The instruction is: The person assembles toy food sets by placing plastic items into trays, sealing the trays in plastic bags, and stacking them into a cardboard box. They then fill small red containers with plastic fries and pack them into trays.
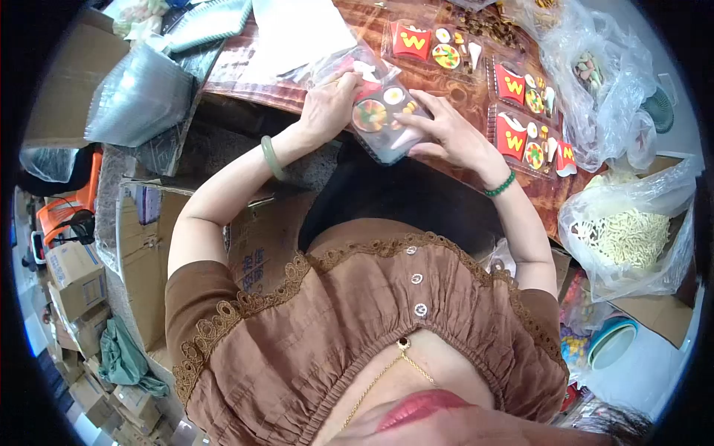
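Note:
A clear plastic blister pack [387,145] is held tilted above the table's near edge. Miniature toy food shows inside it: a round pizza-like piece [370,116], a fried egg [393,96] and small yellow pieces. My left hand [331,104], with a pale green bangle at the wrist, pinches the pack's upper left part, where loose clear film and a red piece show. My right hand [450,134] grips its right side, fingers spread over the face and thumb by the lower right edge. A white cone-shaped piece [405,138] lies partly under those fingers.
Filled packs with red fries boxes [411,42] lie on the wooden table [342,149], several to the right. A stack of clear trays [141,93] stands left. Plastic bags [595,97] and a bag of cream-coloured pieces [625,234] flank the right. Cardboard boxes [78,279] fill the left floor.

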Tool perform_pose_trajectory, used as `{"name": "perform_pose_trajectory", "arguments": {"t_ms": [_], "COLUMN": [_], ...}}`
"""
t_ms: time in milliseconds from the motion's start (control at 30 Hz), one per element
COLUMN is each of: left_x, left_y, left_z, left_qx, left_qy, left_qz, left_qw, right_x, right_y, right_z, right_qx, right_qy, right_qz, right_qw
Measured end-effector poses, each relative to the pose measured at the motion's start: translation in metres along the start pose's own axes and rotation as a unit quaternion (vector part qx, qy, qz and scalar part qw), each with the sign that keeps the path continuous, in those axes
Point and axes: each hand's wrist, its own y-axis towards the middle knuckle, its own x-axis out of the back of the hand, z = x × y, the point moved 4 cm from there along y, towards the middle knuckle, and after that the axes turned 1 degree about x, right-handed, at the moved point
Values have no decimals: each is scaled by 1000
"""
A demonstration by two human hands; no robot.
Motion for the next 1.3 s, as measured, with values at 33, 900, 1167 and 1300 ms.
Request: {"name": "perform_pose_trajectory", "arguments": {"t_ms": [33,900,1167,1300], "left_x": [-5,37,-29,-31], "left_y": [-2,-5,-25,-16], "left_z": [-4,-41,-15,-18], "left_qx": [-12,305,408,306], "left_qy": [-4,-622,-518,-446], "left_qz": [0,135,46,77], "left_qw": [1000,708,751,837], "right_x": [1,40,43,26], "right_y": [-2,4,23,54], "right_z": [-2,30,14,33], "right_qx": [46,-84,-21,98], "right_qy": [32,472,-7,-137], "right_qz": [-16,-311,-309,-204], "right_qw": [998,821,951,964]}}
